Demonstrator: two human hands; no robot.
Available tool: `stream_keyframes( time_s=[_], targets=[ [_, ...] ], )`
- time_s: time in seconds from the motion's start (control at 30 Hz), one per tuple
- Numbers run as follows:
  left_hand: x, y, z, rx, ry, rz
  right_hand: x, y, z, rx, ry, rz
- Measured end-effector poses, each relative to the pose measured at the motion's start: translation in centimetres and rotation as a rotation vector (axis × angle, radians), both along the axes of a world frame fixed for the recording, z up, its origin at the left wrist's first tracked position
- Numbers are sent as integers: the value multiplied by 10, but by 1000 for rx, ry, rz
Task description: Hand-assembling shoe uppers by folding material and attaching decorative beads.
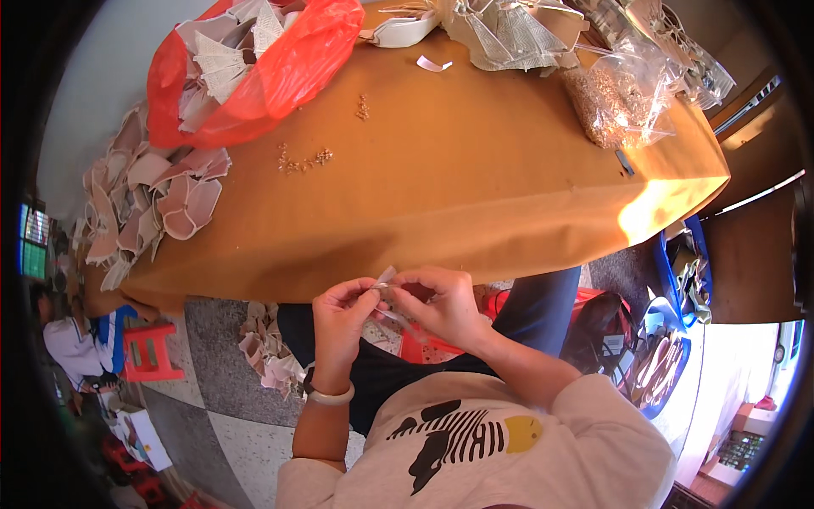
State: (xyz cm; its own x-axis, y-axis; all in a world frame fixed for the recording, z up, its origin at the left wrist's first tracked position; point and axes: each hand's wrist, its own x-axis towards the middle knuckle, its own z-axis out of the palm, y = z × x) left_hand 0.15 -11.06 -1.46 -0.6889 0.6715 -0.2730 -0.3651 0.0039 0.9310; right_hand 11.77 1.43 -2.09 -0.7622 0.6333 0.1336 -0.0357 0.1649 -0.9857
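Observation:
In front of the table's near edge, my left hand (341, 321) and my right hand (441, 304) meet over my lap, thumbs and fingers pinched together. Between them they grip a thin pale strap (387, 274); one end pokes up above the fingertips and another part hangs below. A small shiny bit shows at the pinch, too small to name. Small gold-coloured metal pieces (305, 159) lie scattered on the brown-covered table (449, 161) beyond my hands, with another little heap (363, 107) farther back.
Pale pink shoe-upper-like pieces (182, 204) heap at the table's left. Behind them sits a red plastic bag (297, 72) of white pieces. A clear bag of gold-coloured bits (606, 102) rests at the back right. A red stool (151, 352) stands on the floor at left.

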Motion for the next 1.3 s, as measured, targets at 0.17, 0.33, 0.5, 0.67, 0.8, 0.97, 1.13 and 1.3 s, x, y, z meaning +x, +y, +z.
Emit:
stream_keyframes(
  time_s=[0.17, 0.33, 0.5, 0.67, 0.8, 0.97, 1.13, 1.3],
  targets=[
    [17, 5, -1, 27, 90, 51, -7, -10, -19, -283, 135, -28],
    [16, -2, 2, -54, 222, 85, -9, 2, 2, 590, 148, -205],
    [7, -5, 7, -73, 318, -112, -9, 6, -6, 152, 194, 104],
    [16, -1, 5, -90, 518, -33, -6, 9, 5, -157, -46, 163],
    [17, 1, 0, -53, 600, -1, -9, 12, -12, -351, -50, 221],
    [11, -1, -7, 34, 409, -52, -14, 14, -29, -616, 48, 255],
    [12, 4, -7, 238, 169, -25, -11, 22, -26, -870, -54, 405],
    [5, 4, -10, 79, 310, -61, -9, 23, -41, -812, 1, 399]
  ],
)
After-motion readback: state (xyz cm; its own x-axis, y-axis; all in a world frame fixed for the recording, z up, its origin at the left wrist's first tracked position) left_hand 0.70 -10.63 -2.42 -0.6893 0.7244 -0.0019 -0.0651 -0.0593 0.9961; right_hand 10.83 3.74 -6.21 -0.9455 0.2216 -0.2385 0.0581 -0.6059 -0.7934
